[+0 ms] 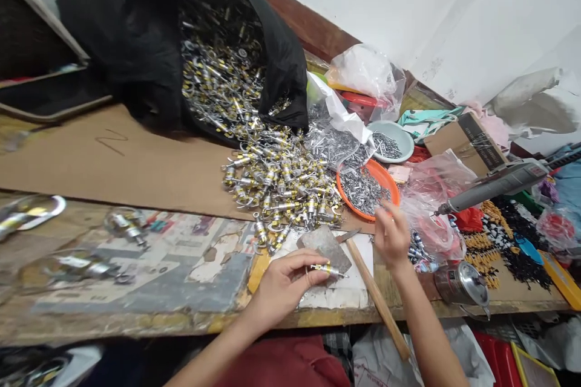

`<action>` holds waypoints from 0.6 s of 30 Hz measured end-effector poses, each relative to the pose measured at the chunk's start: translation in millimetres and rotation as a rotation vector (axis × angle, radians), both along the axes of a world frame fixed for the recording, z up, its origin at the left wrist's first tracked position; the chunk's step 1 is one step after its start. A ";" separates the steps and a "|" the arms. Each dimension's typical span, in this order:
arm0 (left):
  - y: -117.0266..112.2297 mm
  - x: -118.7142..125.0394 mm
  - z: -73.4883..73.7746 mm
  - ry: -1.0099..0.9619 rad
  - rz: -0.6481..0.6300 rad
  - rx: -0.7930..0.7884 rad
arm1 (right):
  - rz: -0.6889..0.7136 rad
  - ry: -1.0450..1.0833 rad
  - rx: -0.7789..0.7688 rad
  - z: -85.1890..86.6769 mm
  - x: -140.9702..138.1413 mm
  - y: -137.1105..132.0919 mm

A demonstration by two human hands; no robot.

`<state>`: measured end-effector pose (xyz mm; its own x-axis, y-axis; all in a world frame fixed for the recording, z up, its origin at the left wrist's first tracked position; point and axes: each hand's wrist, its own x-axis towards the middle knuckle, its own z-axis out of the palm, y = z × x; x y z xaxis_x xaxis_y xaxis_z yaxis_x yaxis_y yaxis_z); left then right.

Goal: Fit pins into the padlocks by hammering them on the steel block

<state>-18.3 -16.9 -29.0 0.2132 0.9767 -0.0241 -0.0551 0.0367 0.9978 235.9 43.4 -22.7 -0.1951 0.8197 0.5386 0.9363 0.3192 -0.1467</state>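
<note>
My left hand [284,281] pinches a small metal hook fitting [330,268] with a yellow band, its thin end pointing right. Beneath it lies a grey block [322,243] on a pale sheet. My right hand [393,236] is raised beside the orange basin [397,184], fingers curled together and slightly blurred; what they hold, if anything, is too small to make out. Small metal pins [363,188] fill that basin. Between my hands rests a hammer [374,296], its wooden handle jutting over the table edge. A heap of similar hook fittings [285,178] spreads behind my left hand.
A black sack [136,42] spills more fittings from the back left. Loose fittings [91,266] lie on the left tabletop. At right are a grey electric screwdriver [497,186], a metal mug [463,287], a pale bowl [411,144] of pins, plastic bags and small black and orange parts.
</note>
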 end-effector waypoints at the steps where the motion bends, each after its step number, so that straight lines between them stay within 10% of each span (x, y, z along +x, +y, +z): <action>1: -0.9 0.0 -0.8 0.001 0.001 -0.004 | -0.099 -0.032 -0.084 -1.0 7.2 9.9; 7: -4.6 2.3 -7.1 0.012 0.004 0.027 | -0.308 -0.143 -0.412 -14.1 22.3 62.2; 18: -1.0 2.1 -19.8 0.003 0.016 0.208 | -0.392 -0.089 -0.362 -22.4 13.7 66.0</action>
